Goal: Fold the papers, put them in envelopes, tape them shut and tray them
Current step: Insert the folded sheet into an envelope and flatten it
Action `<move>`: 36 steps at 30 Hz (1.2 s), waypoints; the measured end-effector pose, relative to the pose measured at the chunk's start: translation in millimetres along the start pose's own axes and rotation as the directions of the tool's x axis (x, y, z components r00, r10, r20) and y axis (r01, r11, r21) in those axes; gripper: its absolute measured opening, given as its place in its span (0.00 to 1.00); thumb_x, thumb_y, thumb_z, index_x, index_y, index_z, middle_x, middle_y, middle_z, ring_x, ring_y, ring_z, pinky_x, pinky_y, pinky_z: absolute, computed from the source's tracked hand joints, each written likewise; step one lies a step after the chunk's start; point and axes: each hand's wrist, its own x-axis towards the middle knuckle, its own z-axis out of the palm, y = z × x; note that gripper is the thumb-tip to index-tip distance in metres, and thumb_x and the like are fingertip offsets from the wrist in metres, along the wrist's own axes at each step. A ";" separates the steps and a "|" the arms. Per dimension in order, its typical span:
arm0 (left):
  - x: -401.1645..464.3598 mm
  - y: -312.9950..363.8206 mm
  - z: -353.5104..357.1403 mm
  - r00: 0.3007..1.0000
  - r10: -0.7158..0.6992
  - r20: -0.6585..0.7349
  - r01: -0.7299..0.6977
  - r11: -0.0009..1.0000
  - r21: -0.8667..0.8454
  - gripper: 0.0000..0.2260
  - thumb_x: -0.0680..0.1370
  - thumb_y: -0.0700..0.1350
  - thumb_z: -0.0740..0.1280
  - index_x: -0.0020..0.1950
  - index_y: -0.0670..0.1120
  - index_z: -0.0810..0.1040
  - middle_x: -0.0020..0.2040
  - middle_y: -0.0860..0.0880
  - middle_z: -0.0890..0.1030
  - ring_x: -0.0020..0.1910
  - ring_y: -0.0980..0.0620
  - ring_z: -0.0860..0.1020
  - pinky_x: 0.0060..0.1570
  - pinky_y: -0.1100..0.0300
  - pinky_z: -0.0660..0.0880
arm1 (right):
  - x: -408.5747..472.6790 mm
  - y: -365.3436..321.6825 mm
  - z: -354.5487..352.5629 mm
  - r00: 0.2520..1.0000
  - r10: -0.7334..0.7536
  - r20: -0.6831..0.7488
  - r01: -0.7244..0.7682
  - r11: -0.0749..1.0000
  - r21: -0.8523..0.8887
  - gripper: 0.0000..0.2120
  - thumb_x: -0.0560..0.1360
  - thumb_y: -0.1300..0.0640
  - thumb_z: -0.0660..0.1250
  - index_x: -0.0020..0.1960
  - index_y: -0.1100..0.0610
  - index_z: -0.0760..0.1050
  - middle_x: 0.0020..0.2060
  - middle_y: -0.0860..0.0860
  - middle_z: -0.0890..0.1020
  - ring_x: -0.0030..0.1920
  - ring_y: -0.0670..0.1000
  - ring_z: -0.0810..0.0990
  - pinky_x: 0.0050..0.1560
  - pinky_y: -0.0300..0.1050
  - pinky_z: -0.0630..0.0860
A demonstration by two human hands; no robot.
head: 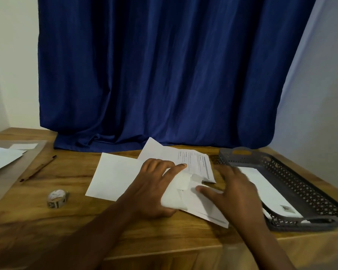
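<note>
Both bare forearms are reaching in from the bottom edge, converging toward the middle. Left hand (154,187) is lying palm down, index finger extending forward and to the right, thumb tucking under at the near side, gripping. Right hand (233,193) is lying palm down just beside it, fingers spreading and pointing forward-left, pressing flat, slightly motion-blurred.

right hand (235,193) motion-blurred, printed paper (195,162) text illegible, left papers (2,158) cropped
</note>
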 end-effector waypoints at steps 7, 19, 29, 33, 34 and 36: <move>-0.1 -3.0 -1.9 0.996 -0.028 -0.080 0.028 1.000 0.000 0.50 0.64 0.74 0.71 0.79 0.61 0.52 0.75 0.54 0.66 0.70 0.52 0.65 0.71 0.51 0.59 | -27.1 43.5 -16.2 0.878 0.263 0.400 -0.431 0.798 0.422 0.37 0.67 0.31 0.67 0.69 0.51 0.74 0.54 0.49 0.85 0.51 0.50 0.84 0.51 0.48 0.82; -1.3 1.7 -2.8 0.998 0.028 -0.047 -0.027 1.000 0.011 0.49 0.64 0.73 0.71 0.79 0.60 0.53 0.74 0.54 0.66 0.69 0.51 0.66 0.71 0.48 0.62 | -23.0 0.8 8.9 0.845 0.164 0.509 -0.521 0.467 0.715 0.13 0.72 0.49 0.75 0.39 0.58 0.85 0.32 0.60 0.83 0.29 0.55 0.76 0.27 0.44 0.71; -1.9 3.0 -2.9 0.998 0.030 -0.061 -0.029 0.999 0.017 0.49 0.65 0.72 0.72 0.79 0.60 0.54 0.75 0.54 0.66 0.70 0.52 0.65 0.72 0.49 0.63 | -19.3 -20.6 21.9 0.863 0.114 0.493 -0.495 0.389 0.777 0.11 0.75 0.52 0.73 0.42 0.59 0.86 0.34 0.52 0.87 0.32 0.46 0.84 0.30 0.37 0.75; -1.4 2.8 -2.1 0.995 0.041 -0.089 -0.041 0.999 0.002 0.48 0.65 0.71 0.72 0.79 0.59 0.56 0.74 0.53 0.67 0.69 0.51 0.66 0.71 0.48 0.64 | -19.7 -19.0 25.5 0.886 0.084 0.456 -0.450 0.392 0.802 0.09 0.75 0.55 0.74 0.41 0.60 0.86 0.37 0.55 0.87 0.37 0.48 0.86 0.32 0.36 0.77; -1.5 2.8 -1.5 0.995 0.045 -0.093 -0.045 0.999 -0.001 0.48 0.65 0.71 0.72 0.79 0.59 0.57 0.74 0.53 0.67 0.69 0.51 0.67 0.71 0.48 0.64 | -19.9 -22.3 27.7 0.890 0.079 0.448 -0.439 0.408 0.801 0.08 0.74 0.56 0.74 0.40 0.59 0.87 0.38 0.54 0.88 0.39 0.48 0.86 0.33 0.36 0.78; -2.0 3.5 -0.5 0.993 0.060 -0.106 -0.061 0.998 -0.007 0.47 0.65 0.71 0.72 0.79 0.58 0.58 0.73 0.52 0.68 0.69 0.50 0.68 0.70 0.46 0.66 | -18.9 -30.0 32.7 0.896 0.068 0.439 -0.428 0.398 0.811 0.06 0.74 0.59 0.75 0.40 0.59 0.87 0.39 0.54 0.88 0.41 0.49 0.87 0.35 0.38 0.79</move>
